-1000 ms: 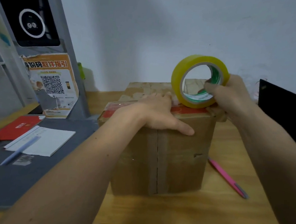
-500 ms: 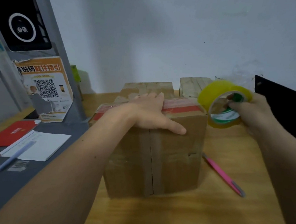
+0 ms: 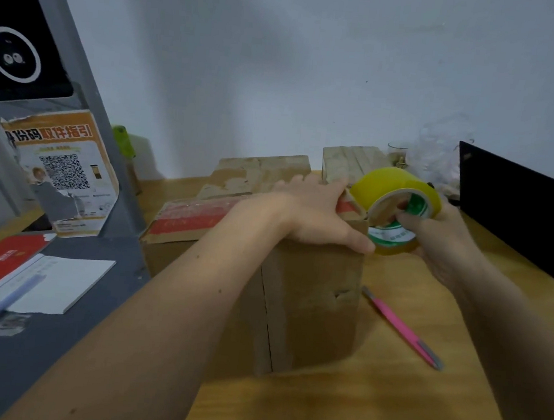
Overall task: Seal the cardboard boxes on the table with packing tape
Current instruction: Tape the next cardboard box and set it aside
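moved: tape roll (image 3: 396,207) now tight against near box's right top corner, up from beside its right wall | boxes: 3 on bench (image 3: 386,399), near box (image 3: 311,301) mid-bench, 2 behind | left hand (image 3: 316,213) flat, fingers straight, pressing box top | right hand (image 3: 442,236) fingers curled gripping roll | pens: 1 pink (image 3: 403,328) by bench right edge

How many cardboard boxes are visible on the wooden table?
3: the large brown cardboard box in front, a second cardboard box behind it, and a smaller one behind on the right. Others may be hidden.
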Demonstrator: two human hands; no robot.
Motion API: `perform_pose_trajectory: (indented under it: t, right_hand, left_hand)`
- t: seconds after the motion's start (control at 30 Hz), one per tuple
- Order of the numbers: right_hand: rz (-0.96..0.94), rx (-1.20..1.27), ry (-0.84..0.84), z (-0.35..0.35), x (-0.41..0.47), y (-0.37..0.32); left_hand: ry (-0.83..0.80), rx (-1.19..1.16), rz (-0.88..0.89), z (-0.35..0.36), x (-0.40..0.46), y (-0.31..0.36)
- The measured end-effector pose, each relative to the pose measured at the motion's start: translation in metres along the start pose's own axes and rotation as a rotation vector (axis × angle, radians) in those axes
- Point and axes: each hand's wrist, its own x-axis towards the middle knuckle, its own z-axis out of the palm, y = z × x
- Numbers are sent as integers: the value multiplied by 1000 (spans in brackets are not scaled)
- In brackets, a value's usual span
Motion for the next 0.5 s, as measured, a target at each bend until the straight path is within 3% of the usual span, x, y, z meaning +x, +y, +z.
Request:
perform_pose_trajectory:
  t: [0.17,0.3,0.5]
  right_hand:
    - [173,293,33,9,-9,14]
    - [236,531,-72,20,-26,18]
    - [132,502,-155,38,-31,-16]
  left_hand:
    - [69,-100,37,1,-7,-6]
    - [109,-273,79,0,-15,-14]
    - [299,-539,133,-15,-42,-37]
